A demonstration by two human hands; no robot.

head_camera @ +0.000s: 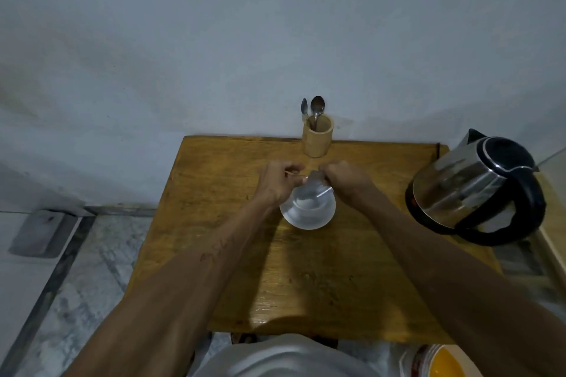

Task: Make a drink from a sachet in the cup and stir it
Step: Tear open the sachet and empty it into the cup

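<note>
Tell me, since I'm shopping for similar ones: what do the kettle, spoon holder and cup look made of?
Kettle: shiny metal body, likely stainless steel, mirror reflections; black handle and lid, probably plastic.
Spoon holder: matte tan cylinder, looks like bamboo or wood.
Cup: white, smooth; ceramic or plastic, can't tell.

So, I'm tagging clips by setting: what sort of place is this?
Probably a plain room at home: a small wooden table against a bare pale wall, a steel electric kettle, and a bamboo holder of metal spoons.

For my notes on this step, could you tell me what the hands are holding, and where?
Both hands pinch the sachet at its upper end, tipped over the cup.
</note>
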